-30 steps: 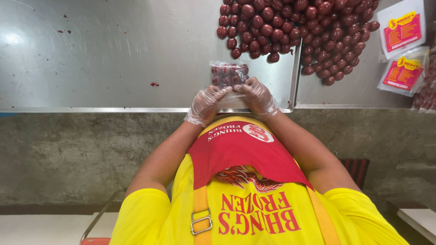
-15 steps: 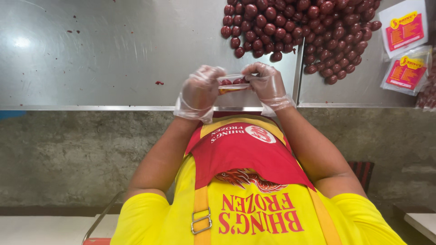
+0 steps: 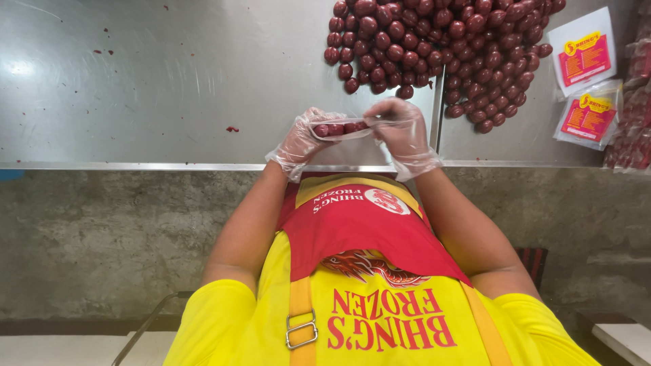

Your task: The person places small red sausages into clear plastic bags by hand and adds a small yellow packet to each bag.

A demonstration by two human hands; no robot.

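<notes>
Both of my hands wear clear plastic gloves and hold one small clear bag of dark red round sausages [image 3: 339,128] between them, just above the near edge of the steel table [image 3: 135,81]. My left hand [image 3: 300,140] grips the bag's left end. The right end is pinched by my right hand [image 3: 404,130]. The bag lies level, edge-on to the camera, with a few sausages showing inside. A large loose pile of the same red sausages [image 3: 441,47] lies on the table just beyond my hands.
Two flat printed red-and-yellow packets [image 3: 583,57] [image 3: 588,115] lie at the right, with filled clear packs [image 3: 634,102] at the far right edge. A seam [image 3: 436,115] splits the steel surface. A small red scrap [image 3: 232,129] lies to the left. Below are my apron and a concrete wall.
My hands have lifted the bag off the table edge and turned it from upright to level, moving slightly farther out over the table. My fingers now pinch its two ends.
</notes>
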